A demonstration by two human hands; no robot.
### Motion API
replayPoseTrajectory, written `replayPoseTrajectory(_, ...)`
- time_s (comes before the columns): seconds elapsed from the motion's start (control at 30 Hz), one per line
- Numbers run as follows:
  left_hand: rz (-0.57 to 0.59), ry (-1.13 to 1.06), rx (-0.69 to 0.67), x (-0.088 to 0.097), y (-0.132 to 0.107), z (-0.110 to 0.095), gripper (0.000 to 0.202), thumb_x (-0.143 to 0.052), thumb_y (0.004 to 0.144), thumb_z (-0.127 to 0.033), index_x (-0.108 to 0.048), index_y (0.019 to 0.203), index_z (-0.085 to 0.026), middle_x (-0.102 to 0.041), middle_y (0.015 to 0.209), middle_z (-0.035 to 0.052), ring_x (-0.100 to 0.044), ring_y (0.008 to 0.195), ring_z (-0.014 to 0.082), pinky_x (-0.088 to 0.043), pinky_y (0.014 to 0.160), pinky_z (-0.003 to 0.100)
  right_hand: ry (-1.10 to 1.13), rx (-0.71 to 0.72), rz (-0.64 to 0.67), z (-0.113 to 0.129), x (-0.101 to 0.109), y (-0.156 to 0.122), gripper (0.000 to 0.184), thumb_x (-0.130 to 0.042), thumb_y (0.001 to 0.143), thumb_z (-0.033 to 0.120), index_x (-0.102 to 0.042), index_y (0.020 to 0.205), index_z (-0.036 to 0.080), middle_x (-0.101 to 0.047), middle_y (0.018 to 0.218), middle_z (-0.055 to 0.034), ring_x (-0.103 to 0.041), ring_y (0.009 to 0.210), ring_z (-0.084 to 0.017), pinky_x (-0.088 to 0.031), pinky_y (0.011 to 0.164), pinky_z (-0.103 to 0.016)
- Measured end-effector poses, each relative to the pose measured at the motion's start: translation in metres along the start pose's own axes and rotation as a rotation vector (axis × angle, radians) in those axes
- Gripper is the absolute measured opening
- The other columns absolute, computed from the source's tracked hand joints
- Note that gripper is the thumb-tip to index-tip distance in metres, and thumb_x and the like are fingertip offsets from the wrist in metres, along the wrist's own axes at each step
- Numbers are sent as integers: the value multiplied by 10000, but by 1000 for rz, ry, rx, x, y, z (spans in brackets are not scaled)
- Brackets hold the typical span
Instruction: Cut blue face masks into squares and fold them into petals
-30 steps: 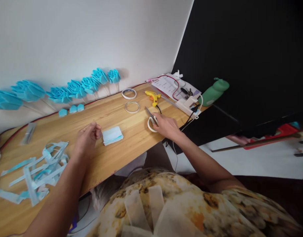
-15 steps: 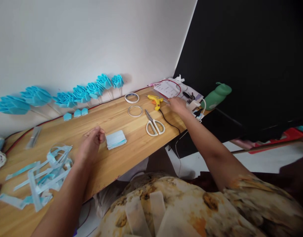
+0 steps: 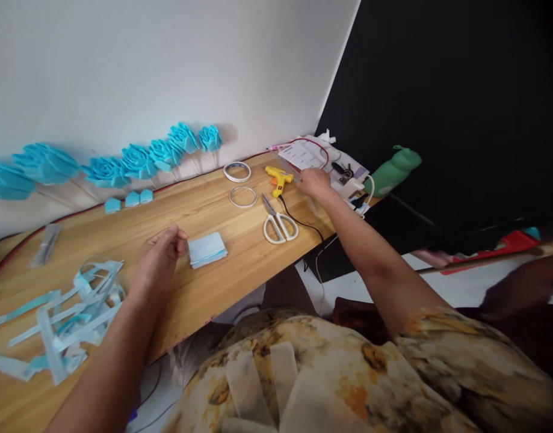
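Observation:
My right hand (image 3: 316, 183) is closed at the rear end of a yellow hot glue gun (image 3: 280, 179), its fingers pinched on what looks like a clear glue stick, mostly hidden by the hand. The gun lies on the wooden table with its black cord trailing toward the front edge. My left hand (image 3: 166, 245) rests over the table with fingers curled in, and nothing shows in them. Just right of it lies a stack of light blue fabric pieces (image 3: 208, 249). White-handled scissors (image 3: 280, 224) lie open in front of the gun.
Blue fabric flowers on sticks (image 3: 138, 161) lean along the wall, with small blue pieces (image 3: 132, 199) before them. Tape rolls (image 3: 242, 196) lie mid-table. Pale blue strips (image 3: 73, 322) are heaped at left. A power strip (image 3: 352, 191), papers (image 3: 299, 154) and green bottle (image 3: 396, 171) stand right.
My right hand has moved left, closer to the rear of the glue gun. The left hand stays beside the stack. The whole view has shifted slightly.

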State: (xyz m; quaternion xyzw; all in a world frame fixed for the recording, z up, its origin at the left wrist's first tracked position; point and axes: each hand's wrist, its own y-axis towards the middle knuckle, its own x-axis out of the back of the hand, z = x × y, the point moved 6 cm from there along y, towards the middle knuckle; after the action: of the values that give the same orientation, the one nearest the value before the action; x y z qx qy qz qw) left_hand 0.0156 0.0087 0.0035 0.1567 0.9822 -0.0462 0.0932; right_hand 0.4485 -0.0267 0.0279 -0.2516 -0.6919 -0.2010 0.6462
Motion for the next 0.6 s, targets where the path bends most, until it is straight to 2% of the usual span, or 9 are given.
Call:
replayPoseTrajectory(0.13, -2, 1, 45, 4, 2, 7, 241, -627, 870, -286, -676, 657, -185, -489, 494, -10, -437, 502, 114, -347, 516, 244, 49, -6, 8, 12, -3, 7, 392, -574, 967, 262, -717, 1256, 38, -721, 1254, -277, -699, 1173, -337, -522, 910, -359)
replayPoseTrajectory(0.23, -14, 11, 51, 5, 2, 7, 237, -643, 863, -308, -675, 666, -182, -493, 499, -14, -443, 502, 111, -357, 518, 241, 93, 23, 3, 16, 1, 8, 395, -561, 1003, 324, -721, 1235, 48, -729, 1231, -255, -703, 1123, -288, -501, 899, -339)
replayPoseTrajectory(0.3, -16, 14, 41, 4, 1, 4, 240, -647, 858, -319, -670, 663, -181, -493, 502, -14, -448, 508, 111, -366, 525, 239, 121, 35, -27, 8, 10, 6, 427, -488, 1045, 375, -713, 1253, 78, -722, 1250, -230, -687, 1135, -269, -485, 910, -342)
replayPoseTrajectory(0.4, -45, 20, -19, 4, 0, -3, 229, -666, 829, -319, -657, 641, -188, -482, 490, -20, -438, 503, 111, -366, 526, 244, 156, -39, -167, -13, 33, 1, 544, -221, 1097, 281, -602, 1391, 28, -660, 1318, -291, -628, 1230, -316, -463, 928, -408)
replayPoseTrajectory(0.47, -36, 26, -24, 3, 0, -4, 242, -653, 831, -325, -658, 630, -191, -488, 485, -14, -434, 496, 114, -358, 525, 250, 185, -6, -204, -14, 41, -4, 561, -205, 1094, 292, -571, 1421, 20, -630, 1365, -311, -605, 1248, -347, -453, 934, -427)
replayPoseTrajectory(0.53, -29, 57, 6, 3, 0, -2, 271, -636, 842, -342, -653, 615, -193, -489, 476, -9, -426, 480, 117, -338, 510, 259, 223, 94, -241, 0, 42, -15, 490, -288, 1081, 291, -577, 1432, 109, -684, 1330, -227, -630, 1204, -298, -448, 962, -386)
replayPoseTrajectory(0.6, -34, 103, 12, 4, 0, 0, 287, -628, 853, -361, -646, 616, -199, -488, 480, -10, -429, 475, 120, -328, 508, 265, 265, 305, -216, 30, 35, -28, 422, -433, 1043, 305, -612, 1410, 195, -710, 1332, -124, -650, 1158, -231, -453, 974, -300)
